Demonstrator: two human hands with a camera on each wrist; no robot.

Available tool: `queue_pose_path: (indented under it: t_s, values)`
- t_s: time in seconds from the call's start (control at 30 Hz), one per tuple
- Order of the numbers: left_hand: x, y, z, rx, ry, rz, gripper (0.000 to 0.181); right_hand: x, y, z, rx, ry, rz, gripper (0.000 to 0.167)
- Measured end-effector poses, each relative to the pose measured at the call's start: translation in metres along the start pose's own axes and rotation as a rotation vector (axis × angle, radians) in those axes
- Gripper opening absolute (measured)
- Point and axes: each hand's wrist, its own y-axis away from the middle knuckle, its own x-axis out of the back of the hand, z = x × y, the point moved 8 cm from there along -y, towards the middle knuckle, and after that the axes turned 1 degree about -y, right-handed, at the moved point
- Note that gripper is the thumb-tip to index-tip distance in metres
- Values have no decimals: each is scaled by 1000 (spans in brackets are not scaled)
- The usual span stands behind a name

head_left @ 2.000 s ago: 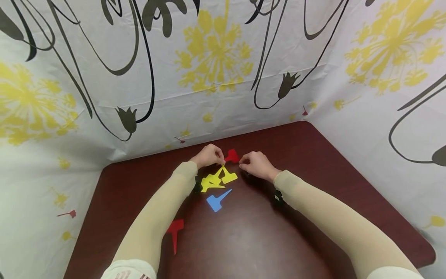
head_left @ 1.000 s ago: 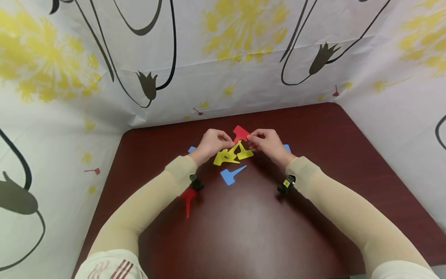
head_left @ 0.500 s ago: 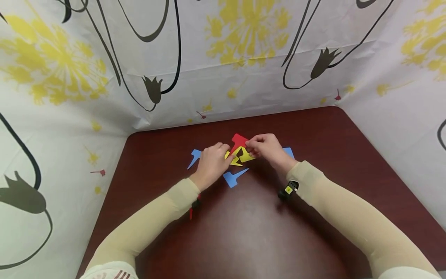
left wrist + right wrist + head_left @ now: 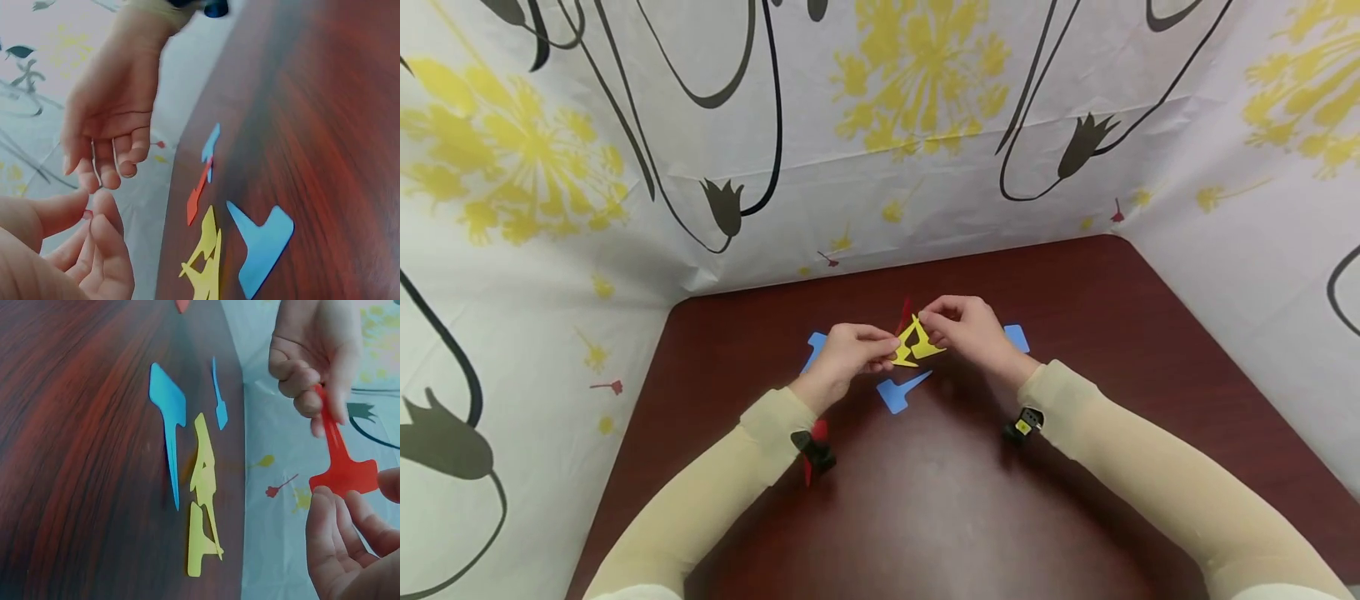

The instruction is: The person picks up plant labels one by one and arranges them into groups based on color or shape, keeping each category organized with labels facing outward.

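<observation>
A red T-shaped tag [image 4: 906,315] hangs between the two hands above the table, seen nearly edge-on in the head view. In the right wrist view my right hand [image 4: 356,550] pinches the wide head of this red tag [image 4: 344,476], while my left hand [image 4: 315,356] grips its narrow stem. The left wrist view shows a bit of red between thumb and finger of my left hand [image 4: 75,250], facing my right hand [image 4: 115,119]. Several yellow tags [image 4: 927,342] overlap on the table below, partly hidden by the left hand.
A blue tag [image 4: 895,396] lies in front of the yellow ones, others at left [image 4: 815,346] and right [image 4: 1017,337]. One red tag [image 4: 820,432] is partly under the left wrist; another red tag [image 4: 199,197] shows beyond the yellow ones. Patterned fabric [image 4: 887,217] stands behind the table.
The red tag has turned from showing its broad face to nearly edge-on. My left hand has moved from over the yellow tags to grip its stem; my right hand still pinches its head.
</observation>
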Motion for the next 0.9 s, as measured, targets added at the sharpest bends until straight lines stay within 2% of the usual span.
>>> queue_pose_path:
  t_s: [0.13, 0.23, 0.43, 0.6, 0.77, 0.9]
  values:
    - [1, 3, -7, 74, 143, -40, 34, 2, 4, -11, 132, 239, 63, 21]
    - [-1, 7, -11, 117, 214, -71, 36, 1, 7, -15, 215, 341, 97, 26]
    - [-7, 14, -16, 172, 327, -123, 34, -4, 8, -14, 295, 359, 91, 44]
    - [-14, 18, -15, 175, 397, -169, 34, -6, 10, -15, 341, 394, 107, 45]
    - [-18, 23, -16, 175, 397, -211, 41, -7, 13, -16, 362, 415, 109, 39]
    - [-13, 23, -14, 111, 292, -230, 50, -9, 13, -14, 356, 431, 89, 37]
